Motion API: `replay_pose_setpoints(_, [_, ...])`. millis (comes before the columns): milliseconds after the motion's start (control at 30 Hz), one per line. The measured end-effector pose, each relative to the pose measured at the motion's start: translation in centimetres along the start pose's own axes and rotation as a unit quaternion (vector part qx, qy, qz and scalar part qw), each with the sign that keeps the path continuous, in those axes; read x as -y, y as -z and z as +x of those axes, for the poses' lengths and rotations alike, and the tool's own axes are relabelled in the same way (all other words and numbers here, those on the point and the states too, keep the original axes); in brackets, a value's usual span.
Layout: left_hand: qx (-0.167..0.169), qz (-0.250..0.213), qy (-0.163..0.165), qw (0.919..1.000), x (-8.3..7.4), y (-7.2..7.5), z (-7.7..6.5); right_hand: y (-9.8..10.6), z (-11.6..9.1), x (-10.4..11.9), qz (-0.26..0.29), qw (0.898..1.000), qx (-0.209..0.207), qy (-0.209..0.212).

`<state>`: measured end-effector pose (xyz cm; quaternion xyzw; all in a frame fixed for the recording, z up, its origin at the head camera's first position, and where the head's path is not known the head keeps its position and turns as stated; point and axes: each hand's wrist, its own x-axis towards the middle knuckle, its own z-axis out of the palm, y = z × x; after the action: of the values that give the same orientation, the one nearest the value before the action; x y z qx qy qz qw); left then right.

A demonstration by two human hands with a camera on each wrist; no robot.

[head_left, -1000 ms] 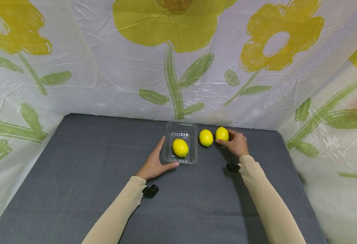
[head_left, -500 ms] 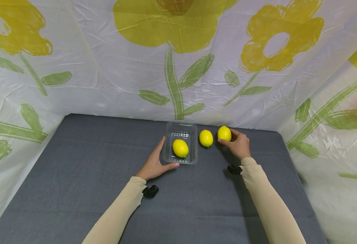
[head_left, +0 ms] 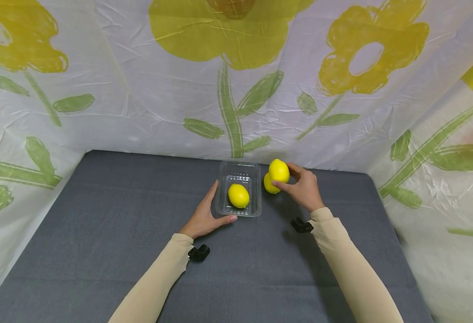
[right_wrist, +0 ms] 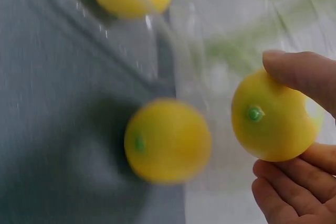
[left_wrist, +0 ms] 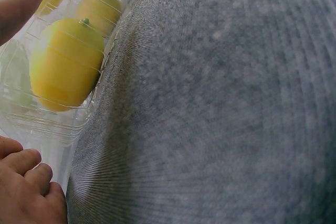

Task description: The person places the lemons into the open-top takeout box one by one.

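My right hand [head_left: 304,190] pinches a yellow lemon [head_left: 279,171] between thumb and fingers, raised off the table. In the right wrist view that lemon [right_wrist: 275,116] shows a green stem spot. Behind and below it, partly covered in the head view, a second lemon [head_left: 270,185] rests on the table just right of a clear plastic container [head_left: 256,211]. A third lemon [head_left: 238,196] lies inside the container, toward its near end. My left hand [head_left: 204,218] rests at the container's near left corner, fingers along the left side and thumb [left_wrist: 21,11] extended along the front.
A dark grey cloth covers the table [head_left: 111,233]. White fabric with printed yellow flowers [head_left: 220,36] hangs behind the table and at its sides, close to the container and lemons. A small black device [head_left: 199,253] sits at each wrist.
My right hand, after a slight shift to the right, has lifted its lemon off the table and carried it left, over the resting lemon. The left hand and container have stayed still.
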<state>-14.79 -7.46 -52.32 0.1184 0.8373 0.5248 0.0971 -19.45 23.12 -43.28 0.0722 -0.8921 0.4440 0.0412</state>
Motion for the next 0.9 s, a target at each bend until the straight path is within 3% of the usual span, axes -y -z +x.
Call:
replay_pose_setpoints(433, [-0.001,-0.002,-0.006,1.0,0.2,-0.1,0.2,-4.8,-0.2,2.2,-0.047,0.993,0.082,0.065])
replay_pose_setpoints(900, [-0.002,-0.001,-0.001,1.0,0.3,-0.1,0.2,-6.5,-0.1,2.9,-0.101,0.985,0.115,0.077])
